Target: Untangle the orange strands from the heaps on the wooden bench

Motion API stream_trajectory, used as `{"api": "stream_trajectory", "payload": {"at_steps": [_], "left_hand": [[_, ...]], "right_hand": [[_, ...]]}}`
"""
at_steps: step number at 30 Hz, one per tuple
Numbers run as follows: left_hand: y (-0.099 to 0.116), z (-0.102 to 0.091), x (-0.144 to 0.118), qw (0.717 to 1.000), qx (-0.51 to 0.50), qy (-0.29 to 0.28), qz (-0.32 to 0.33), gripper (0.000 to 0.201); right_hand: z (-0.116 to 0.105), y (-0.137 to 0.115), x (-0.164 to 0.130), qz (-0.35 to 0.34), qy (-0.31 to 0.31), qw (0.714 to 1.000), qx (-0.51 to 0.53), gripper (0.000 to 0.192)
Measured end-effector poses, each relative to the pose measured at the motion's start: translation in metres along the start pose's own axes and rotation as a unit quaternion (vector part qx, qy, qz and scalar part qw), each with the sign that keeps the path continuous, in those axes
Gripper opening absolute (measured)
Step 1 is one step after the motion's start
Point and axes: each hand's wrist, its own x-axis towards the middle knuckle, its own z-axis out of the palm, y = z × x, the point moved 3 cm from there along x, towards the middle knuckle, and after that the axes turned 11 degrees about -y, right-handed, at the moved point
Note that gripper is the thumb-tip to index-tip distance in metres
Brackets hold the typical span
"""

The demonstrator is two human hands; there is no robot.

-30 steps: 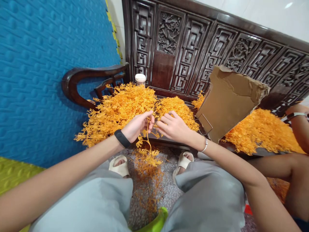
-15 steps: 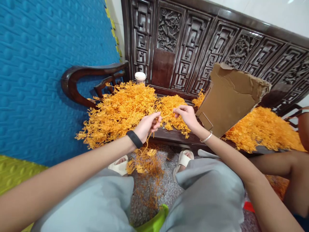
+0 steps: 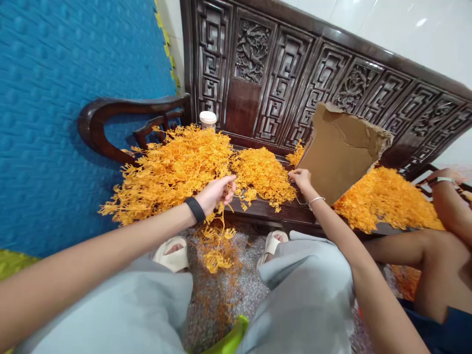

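My left hand (image 3: 217, 192), with a black band on the wrist, is closed on a dangling bunch of orange plastic sprigs (image 3: 216, 243) that hangs down between my knees. My right hand (image 3: 300, 178), with a thin bracelet, reaches onto the dark wooden bench (image 3: 265, 206) at the right edge of the small middle pile of orange sprigs (image 3: 261, 172), fingers touching it. A larger pile of sprigs (image 3: 169, 167) lies on the bench to the left.
A torn cardboard sheet (image 3: 339, 152) leans against the carved backrest, and another orange pile (image 3: 383, 199) lies beyond it. A white-lidded cup (image 3: 208, 119) stands at the back. Another person's arm and leg (image 3: 438, 241) are at the right. Blue foam mat (image 3: 73, 98) covers the left wall.
My right hand left the left hand and moved right and forward to the edge of the middle pile. My left hand keeps the hanging bunch. The view shifted slightly.
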Motion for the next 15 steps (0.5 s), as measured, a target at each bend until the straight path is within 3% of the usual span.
{"api": "stream_trajectory", "payload": {"at_steps": [3,6,12,15], "left_hand": [[-0.004,-0.018,0.003,1.0,0.011,-0.004,-0.018,0.03],[-0.007,-0.029,0.001,1.0,0.015,-0.01,-0.021,0.029],[0.0,-0.031,-0.008,1.0,0.001,-0.001,0.008,0.03],[0.004,-0.031,-0.01,1.0,-0.011,0.01,0.023,0.031]], "right_hand": [[0.011,0.001,-0.004,0.016,-0.021,0.999,0.025,0.012],[0.017,-0.011,-0.003,-0.024,-0.052,0.998,-0.039,0.013],[0.028,-0.028,-0.002,-0.098,-0.09,0.978,-0.159,0.013],[0.032,-0.035,-0.007,-0.118,-0.08,0.968,-0.205,0.02]]}}
